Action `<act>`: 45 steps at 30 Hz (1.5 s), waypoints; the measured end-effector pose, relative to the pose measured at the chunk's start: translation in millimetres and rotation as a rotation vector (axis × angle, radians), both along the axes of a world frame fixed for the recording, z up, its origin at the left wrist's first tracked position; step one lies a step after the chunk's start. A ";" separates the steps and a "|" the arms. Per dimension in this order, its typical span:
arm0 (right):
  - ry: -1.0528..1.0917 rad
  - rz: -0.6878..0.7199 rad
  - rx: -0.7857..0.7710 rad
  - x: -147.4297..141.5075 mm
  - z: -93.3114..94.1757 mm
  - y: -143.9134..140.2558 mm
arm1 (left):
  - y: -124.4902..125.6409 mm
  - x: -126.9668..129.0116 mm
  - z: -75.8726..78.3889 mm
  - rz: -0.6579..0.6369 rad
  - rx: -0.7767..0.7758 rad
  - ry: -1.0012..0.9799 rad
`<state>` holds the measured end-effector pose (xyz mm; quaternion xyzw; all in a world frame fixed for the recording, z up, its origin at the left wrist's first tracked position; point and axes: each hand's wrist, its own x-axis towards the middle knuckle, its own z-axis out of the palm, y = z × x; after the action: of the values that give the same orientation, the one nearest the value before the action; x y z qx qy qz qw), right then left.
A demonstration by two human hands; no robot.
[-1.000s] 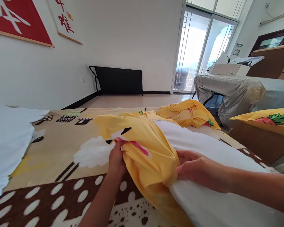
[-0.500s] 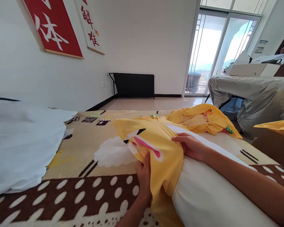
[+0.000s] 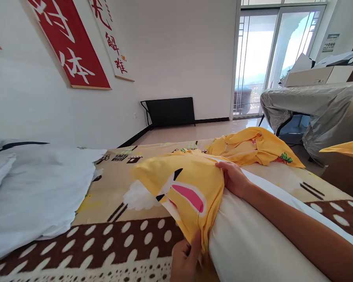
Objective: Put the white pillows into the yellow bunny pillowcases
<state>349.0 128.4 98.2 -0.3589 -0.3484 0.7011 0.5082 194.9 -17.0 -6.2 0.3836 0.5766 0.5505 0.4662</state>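
Soft, limp yellow pillowcase over light white pillow: left hand pinching hem, right hand gripping edge.

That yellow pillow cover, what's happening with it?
A person is working a yellow pillowcase over a white pillow on a bed. The left hand pinches the case's near edge at the bottom, and the right hand grips the open edge where yellow meets white. The case covers only the pillow's far end; most of the pillow is bare. Another yellow cloth lies crumpled beyond, on the patterned blanket.
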 end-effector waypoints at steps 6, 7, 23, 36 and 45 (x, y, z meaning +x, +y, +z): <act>-0.253 0.099 0.051 4.2 -1.0 -6.3 | 19.8 -1.6 0.4 -0.299 -0.158 -0.069; -0.286 0.096 0.056 6.0 -0.1 -7.9 | 21.2 -7.8 6.8 -0.363 -0.166 -0.027; -1.624 0.029 0.627 0.6 -13.2 -19.8 | 52.2 -52.3 43.0 -0.298 -0.178 -0.455; -1.346 -0.174 0.744 -12.3 7.0 -31.0 | -12.1 5.5 39.7 -0.351 -0.268 -0.597; -1.243 -0.175 1.264 -27.7 82.3 -124.4 | -15.0 71.5 25.6 -0.479 -0.093 -0.820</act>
<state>321.3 4.0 180.5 -0.3523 -0.8543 0.0152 0.3819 266.4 -32.0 19.4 0.2359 0.2644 0.5071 0.7857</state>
